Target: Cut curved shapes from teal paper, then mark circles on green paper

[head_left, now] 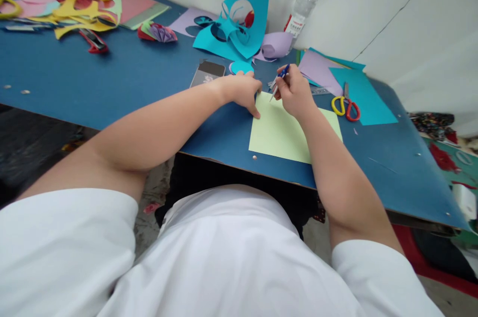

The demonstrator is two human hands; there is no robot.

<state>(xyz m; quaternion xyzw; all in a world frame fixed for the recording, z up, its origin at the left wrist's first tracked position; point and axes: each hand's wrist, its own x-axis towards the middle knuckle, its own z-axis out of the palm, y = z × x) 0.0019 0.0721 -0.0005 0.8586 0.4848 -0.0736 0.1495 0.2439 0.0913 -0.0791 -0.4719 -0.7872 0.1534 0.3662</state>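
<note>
A pale green sheet of paper (284, 128) lies near the table's front edge. My left hand (244, 92) rests at its upper left corner, fingers apart, the thumb along the left edge. Just beyond those fingers is a small stack of paper circles, a turquoise one (242, 67) on top. My right hand (295, 89) pinches what looks like a drawing compass (283, 72) with a blue top, its pale leg pointing down at the sheet's upper part. Fingers partly cover the tool. A phone (207, 73) lies left of my left hand, partly behind the forearm.
Red-and-yellow-handled scissors (346, 105) lie right of the sheet, near turquoise paper (368, 100) and a clear ruler (319, 91). Cut turquoise paper (257, 18) and a plastic bottle (306, 1) stand against the wall. Yellow scraps (70, 1) and a stapler (93, 42) are far left.
</note>
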